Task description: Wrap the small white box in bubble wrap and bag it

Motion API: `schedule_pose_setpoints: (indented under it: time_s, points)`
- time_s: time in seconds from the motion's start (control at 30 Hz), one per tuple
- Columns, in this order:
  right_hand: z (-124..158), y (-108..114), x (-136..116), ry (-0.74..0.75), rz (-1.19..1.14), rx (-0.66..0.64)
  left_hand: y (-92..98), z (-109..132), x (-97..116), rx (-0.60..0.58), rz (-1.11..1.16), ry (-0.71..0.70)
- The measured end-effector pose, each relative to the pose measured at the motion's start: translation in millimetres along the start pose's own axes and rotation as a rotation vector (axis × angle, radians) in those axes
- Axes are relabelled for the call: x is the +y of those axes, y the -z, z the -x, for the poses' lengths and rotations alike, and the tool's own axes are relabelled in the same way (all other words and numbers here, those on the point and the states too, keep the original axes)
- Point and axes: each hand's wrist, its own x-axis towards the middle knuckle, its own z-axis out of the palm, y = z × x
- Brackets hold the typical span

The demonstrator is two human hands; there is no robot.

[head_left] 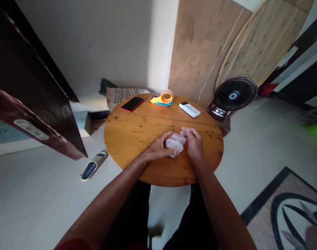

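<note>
- Centre of the frame: both hands meet over the round wooden table, right on a small crumpled plastic packet.
- The left hand comes in from the lower left with its fingers curled around the packet's near side, and its heel rests on the tabletop.
- The right hand is closed too. Its fingertips pinch the packet's upper right edge, with the knuckles facing up.
- The packet sits between the two hands, touching both, just right of the table's middle. What's inside it is too blurred to tell.
- Along the table's far edge, well apart from the hands: a red phone at the left, an orange and blue tape dispenser in the middle, and a white remote at the right.
- Right of the table there's a black fan standing on the floor, in front of a round wooden board leaning on the wall.
- Lower left on the floor: a single blue and white slipper.
</note>
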Motion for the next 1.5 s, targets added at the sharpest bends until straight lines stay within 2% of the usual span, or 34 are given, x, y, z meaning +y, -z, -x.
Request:
schedule_pose_setpoints:
  time_s: [0.13, 0.3, 0.43, 0.8, 0.87, 1.07, 1.27, 1.4, 1.5]
  points:
    - [-1, 1, 3, -0.079, -0.06, -0.046, -1.5, -1, 1, -0.056, 0.045, 0.01]
    - [0, 0, 2, -0.127, -0.094, -0.174, -2.2, -4, -2, 0.028, 0.085, -0.024]
    - [0, -1, -1, -0.16, -0.072, -0.196, -1.7, -6, -4, 0.047, 0.103, -0.017]
    - [3, -1, -2, -0.086, 0.068, -0.25, -2.7, -7, -1, 0.061, 0.108, -0.011]
    - [4, -2, -2, -0.065, 0.132, -0.216, -1.8, -6, -1, 0.048, 0.092, -0.012]
    - [0, 0, 3, -0.001, 0.188, 0.019, 1.2, -4, 5, 0.029, 0.015, 0.048]
    - [-1, 1, 3, 0.041, 0.146, 0.09, 2.3, 0, 19, 0.017, 0.013, 0.05]
    - [-3, 2, 5, 0.053, 0.055, 0.181, 3.7, 2, 23, -0.046, 0.1, 0.006]
    - [-5, 3, 5, 0.01, -0.029, 0.156, 3.4, 1, 22, -0.053, 0.13, 0.021]
